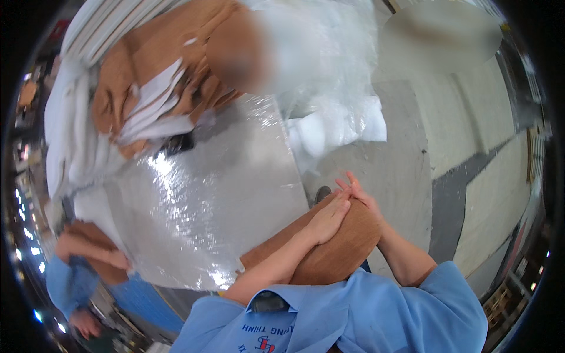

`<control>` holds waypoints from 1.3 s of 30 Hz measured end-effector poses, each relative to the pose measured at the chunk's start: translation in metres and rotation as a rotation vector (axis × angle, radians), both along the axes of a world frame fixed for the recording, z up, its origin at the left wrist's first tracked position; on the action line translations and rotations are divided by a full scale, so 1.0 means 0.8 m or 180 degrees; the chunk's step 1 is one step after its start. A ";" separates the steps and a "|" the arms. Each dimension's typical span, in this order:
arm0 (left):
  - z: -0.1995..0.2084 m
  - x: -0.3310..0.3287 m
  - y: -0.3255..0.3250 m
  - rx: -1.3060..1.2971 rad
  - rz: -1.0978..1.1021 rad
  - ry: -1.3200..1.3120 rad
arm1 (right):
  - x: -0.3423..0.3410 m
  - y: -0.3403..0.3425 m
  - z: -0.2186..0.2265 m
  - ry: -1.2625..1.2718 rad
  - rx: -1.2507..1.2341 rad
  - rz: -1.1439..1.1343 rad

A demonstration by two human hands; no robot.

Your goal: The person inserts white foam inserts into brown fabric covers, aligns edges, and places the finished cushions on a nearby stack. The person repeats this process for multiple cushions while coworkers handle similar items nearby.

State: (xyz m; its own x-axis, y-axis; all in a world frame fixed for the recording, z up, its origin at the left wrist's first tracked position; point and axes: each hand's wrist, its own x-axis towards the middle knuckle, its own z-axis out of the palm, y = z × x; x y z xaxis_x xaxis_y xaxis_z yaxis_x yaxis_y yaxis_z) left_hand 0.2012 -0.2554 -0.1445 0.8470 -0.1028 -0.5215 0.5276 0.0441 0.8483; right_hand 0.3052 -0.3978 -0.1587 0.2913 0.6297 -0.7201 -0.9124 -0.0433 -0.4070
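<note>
A folded brown felt-like cloth point(347, 244) rests against my front, with my left forearm lying across it. My left hand point(331, 219) lies on its far end, fingers stretched out toward my right hand. My right hand point(360, 193) is at the cloth's far right edge, fingers apart and their tips meeting those of my left. Part of the cloth is hidden under my forearm. Left of it lies a flat grey stack or board point(212, 182) covered in shiny clear plastic film.
A heap of brown cloth point(147, 76) with white strips lies at the far left, beside white padded rolls point(76, 129). Clear plastic sheeting with white sheets point(335, 126) lies ahead. Grey floor sheets point(471, 112) extend right. Another person's arm point(94, 250) holds brown material at left.
</note>
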 end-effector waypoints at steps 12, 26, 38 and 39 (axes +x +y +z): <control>0.186 -0.238 0.103 0.2265 0.1029 0.0800 | 0.062 -0.005 0.150 -0.0449 -0.1205 0.2321; 0.136 -0.424 0.001 -0.0030 0.2912 0.2902 | 0.046 0.014 0.131 -0.0019 -0.2054 0.3388; 0.099 -0.402 0.064 -0.0529 0.2793 0.3389 | 0.038 0.066 0.099 0.0365 -0.2771 0.3179; 0.094 -0.402 0.067 -0.0508 0.2685 0.3522 | 0.037 0.067 0.094 0.0384 -0.2753 0.3119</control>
